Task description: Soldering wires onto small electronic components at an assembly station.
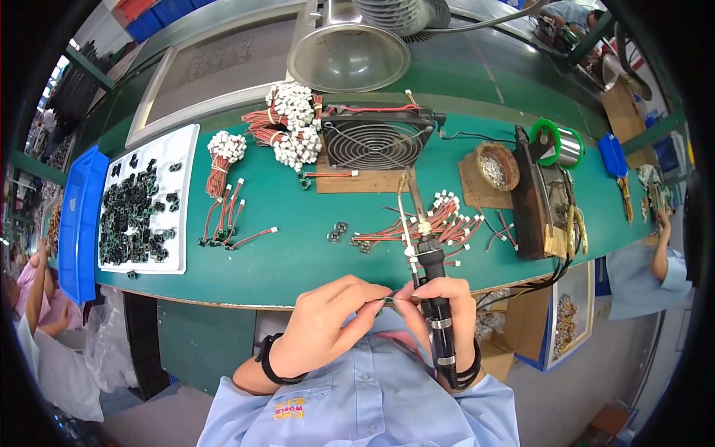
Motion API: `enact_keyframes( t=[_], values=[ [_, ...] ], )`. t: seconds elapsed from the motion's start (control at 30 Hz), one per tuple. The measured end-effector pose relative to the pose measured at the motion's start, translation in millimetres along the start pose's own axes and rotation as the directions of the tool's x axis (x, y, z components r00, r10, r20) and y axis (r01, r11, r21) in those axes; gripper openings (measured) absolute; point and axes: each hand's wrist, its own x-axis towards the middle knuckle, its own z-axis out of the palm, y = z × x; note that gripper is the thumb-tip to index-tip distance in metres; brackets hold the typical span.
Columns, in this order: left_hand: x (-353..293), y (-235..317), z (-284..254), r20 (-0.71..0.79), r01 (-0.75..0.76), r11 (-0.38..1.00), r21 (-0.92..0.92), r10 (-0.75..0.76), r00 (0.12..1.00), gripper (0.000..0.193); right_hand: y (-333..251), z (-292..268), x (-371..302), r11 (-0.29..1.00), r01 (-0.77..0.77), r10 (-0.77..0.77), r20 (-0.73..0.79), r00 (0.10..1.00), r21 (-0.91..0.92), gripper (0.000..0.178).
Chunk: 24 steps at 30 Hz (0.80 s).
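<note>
My left hand [328, 320] is closed in a pinch at the front edge of the green bench mat. A small green piece [389, 299] shows at its fingertips, mostly hidden; it looks like a tiny circuit board. My right hand [456, 302] is wrapped round a black soldering iron [430, 257] with a thin metal feed tube beside it, tip pointing up and away. The right thumb and forefinger meet close to the left fingertips. Beyond the iron lie red-and-black wire leads [439, 227] with white connectors, and several small dark circuit boards [337, 232].
A white tray [182, 149] of small boards and a blue bin [74, 223] stand left. Bundled leads [294, 127] lie behind, beside a black fan [378, 140]. To the right are a round bowl [497, 166], a dark stand [530, 216] and a green solder spool [570, 147].
</note>
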Motion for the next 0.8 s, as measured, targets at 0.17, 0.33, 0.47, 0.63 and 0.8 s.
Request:
enact_keyframes(
  t=[0.17, 0.33, 0.47, 0.63, 0.8],
  values=[
    [1.8, -0.3, 2.3, 0.011, -0.074, 0.996, 0.059, 0.073, 0.997, 0.013, 5.0, -1.5, 0.9, 0.995, 0.096, -0.096, 0.001, 0.995, -0.039, 0.034],
    [0.8, 0.3, 2.1, 0.037, -0.054, 0.997, 0.05, 0.052, 0.998, 0.01, 3.2, -4.5, 0.2, 0.998, 0.065, -0.064, 0.076, 0.995, -0.015, 0.035],
    [0.6, 0.0, 2.2, 0.053, -0.027, 0.999, -0.035, 0.028, 0.998, 0.008, 5.5, -3.0, -5.5, 0.985, -0.068, 0.054, 0.09, 0.995, 0.161, 0.036],
    [-0.2, 2.4, 1.9, 0.11, 0.039, 0.993, -0.109, -0.027, 0.994, 0.009, 10.7, 1.1, -12.5, 0.906, -0.182, 0.176, 0.051, 0.983, 0.383, 0.039],
    [-9.3, -5.8, 2.4, 0.045, 0.22, 0.913, -0.344, -0.218, 0.975, 0.015, 7.2, -3.3, -8.2, 0.863, -0.212, 0.23, 0.016, 0.973, 0.458, 0.039]
  ],
)
